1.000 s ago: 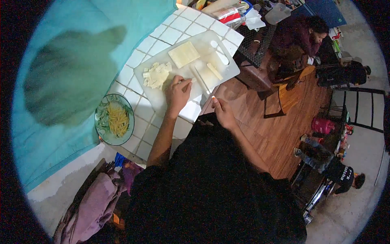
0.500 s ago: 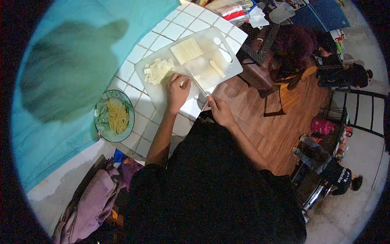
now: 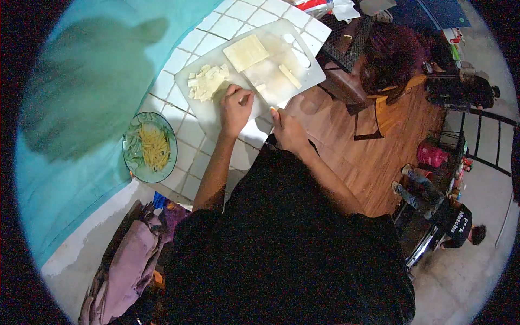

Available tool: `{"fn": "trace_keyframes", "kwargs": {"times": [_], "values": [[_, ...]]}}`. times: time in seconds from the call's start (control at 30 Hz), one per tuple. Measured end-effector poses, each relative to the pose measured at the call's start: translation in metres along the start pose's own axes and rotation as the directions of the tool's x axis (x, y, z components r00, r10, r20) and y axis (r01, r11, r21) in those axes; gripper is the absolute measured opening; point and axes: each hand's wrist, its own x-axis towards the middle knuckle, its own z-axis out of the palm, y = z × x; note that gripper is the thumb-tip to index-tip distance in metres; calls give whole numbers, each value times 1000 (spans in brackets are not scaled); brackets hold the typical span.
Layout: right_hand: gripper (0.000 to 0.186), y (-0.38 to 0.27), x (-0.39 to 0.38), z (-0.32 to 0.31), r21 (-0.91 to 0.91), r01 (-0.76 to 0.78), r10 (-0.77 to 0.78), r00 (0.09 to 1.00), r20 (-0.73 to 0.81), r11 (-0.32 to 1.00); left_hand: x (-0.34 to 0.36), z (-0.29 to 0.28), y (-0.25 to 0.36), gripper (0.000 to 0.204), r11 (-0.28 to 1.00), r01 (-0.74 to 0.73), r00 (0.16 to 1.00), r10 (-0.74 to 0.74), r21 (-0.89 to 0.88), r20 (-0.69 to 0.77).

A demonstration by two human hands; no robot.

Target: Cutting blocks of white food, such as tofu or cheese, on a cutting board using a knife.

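Head view: from my distant seat I watched the right hand (image 3: 290, 130) grip a knife (image 3: 264, 98) by its handle, fingers closed around it, the blade angled up and left over a white cutting board (image 3: 199, 116). The left hand (image 3: 236, 111) was curled narrow beside the blade, thumb near forefinger; I couldn't tell whether anything was pinched there. A pale slab (image 3: 246, 53) lay beyond the knife, a heap of cut pieces (image 3: 207, 82) to its left, a single strip (image 3: 290, 76) to its right, and a small offcut (image 3: 260, 88) beside the blade.

Cutting well here, I judged, called for tucked left fingertips, knuckles guiding the blade, and straight, even strokes (the board's near edge looked close to the wrists). Lettering showed pale on a dark shirt (image 3: 459, 222) across the room, though I left it uncopied. The red-and-white package (image 3: 314, 5) at the top edge gave me no readable print, and I made out none on the board.
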Motion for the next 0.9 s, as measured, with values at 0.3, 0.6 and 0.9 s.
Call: {"fn": "trace_keyframes", "kwargs": {"times": [0.3, 0.6, 0.9], "values": [[60, 22, 5, -2, 238, -68, 49, 995, 86, 969, 1, 1, 5, 9, 1000, 19, 999, -20, 25, 26], [55, 34, 4, 1, 322, -109, 74, 990, 118, 941, -1, -16, 5, 41, 962, 186, 982, -176, -198, 70], [52, 13, -2, 9, 273, -21, -16, 991, 131, 962, 0, -13, 1, 43, 959, 221, 975, -214, -175, 57]]}}
